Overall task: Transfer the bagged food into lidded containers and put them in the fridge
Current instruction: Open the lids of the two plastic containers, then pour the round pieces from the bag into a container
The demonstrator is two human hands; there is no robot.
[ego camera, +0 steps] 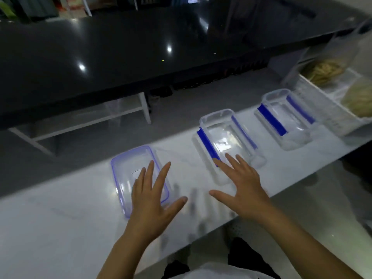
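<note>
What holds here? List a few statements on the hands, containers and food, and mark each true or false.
1. Both the left hand and the right hand have fingers spread and grip nothing. True.
2. The left container carries blue side clips. False: only a thin blue rim shows; the clips are on the middle container and the right container.
3. The middle container holds food. False: it looks empty.
4. The bagged food sits at the far right. True.
</note>
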